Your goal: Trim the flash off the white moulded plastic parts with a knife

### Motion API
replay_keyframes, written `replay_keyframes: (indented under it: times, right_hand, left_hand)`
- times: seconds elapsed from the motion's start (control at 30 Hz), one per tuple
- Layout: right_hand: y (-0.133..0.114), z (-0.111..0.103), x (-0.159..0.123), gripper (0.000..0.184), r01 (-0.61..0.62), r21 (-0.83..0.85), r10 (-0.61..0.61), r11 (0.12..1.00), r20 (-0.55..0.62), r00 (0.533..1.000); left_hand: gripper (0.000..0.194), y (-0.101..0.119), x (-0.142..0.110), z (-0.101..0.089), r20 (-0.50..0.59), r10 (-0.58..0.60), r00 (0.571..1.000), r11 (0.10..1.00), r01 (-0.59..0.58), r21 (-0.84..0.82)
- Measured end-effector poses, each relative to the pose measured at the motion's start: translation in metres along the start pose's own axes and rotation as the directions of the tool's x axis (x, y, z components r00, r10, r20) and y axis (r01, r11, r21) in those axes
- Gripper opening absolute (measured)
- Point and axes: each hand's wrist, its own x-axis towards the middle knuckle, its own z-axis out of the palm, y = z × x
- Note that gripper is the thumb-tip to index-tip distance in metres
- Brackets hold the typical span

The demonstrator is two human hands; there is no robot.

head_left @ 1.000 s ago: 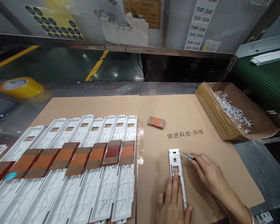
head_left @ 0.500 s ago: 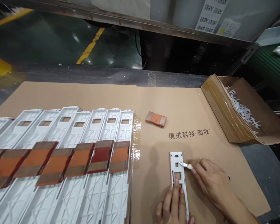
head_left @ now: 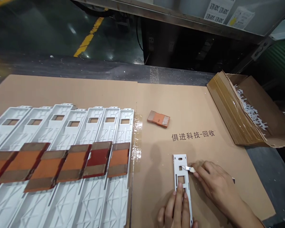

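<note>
My left hand (head_left: 174,207) lies over the lower part of a long white plastic frame (head_left: 180,161). Its fingers press the face and the thumb tip shows at the right edge. The frame lies on brown cardboard (head_left: 156,152) and has several rectangular openings. A small craft knife (head_left: 189,169) is pinched in my right hand (head_left: 213,182), to the right of the frame. Its blade tip reaches the edge of a small square opening near the top; whether it is cutting I cannot tell. Most of the knife's handle is hidden by the hand.
Several white plastic panels (head_left: 118,196) lie side by side at left, with orange and brown blocks (head_left: 118,157) across them. One such block (head_left: 158,119) lies alone beyond the frame. At the right, an open cardboard box (head_left: 225,110) holds small white plastic pieces (head_left: 250,110).
The camera view has shifted slightly, so the panels at left appear farther left. Both hands, the knife and the frame keep nearly the same places.
</note>
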Motion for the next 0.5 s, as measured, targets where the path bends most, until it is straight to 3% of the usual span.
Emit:
replay_keyframes:
  times: [0.37, 0.5]
  right_hand:
    - [0.003, -0.006, 0.007, 0.032, 0.034, -0.073, -0.033, 0.997, 0.016, 0.999]
    - [0.011, -0.015, 0.021, 0.02, 0.118, -0.078, -0.108, 0.99, 0.119, 0.987]
  left_hand:
    - [0.048, 0.002, -0.001, 0.002, -0.016, -0.02, 1.0, 1.0, 0.02, -0.008]
    - [0.047, 0.002, -0.001, 0.002, -0.008, -0.031, 0.999, 0.999, 0.031, -0.019]
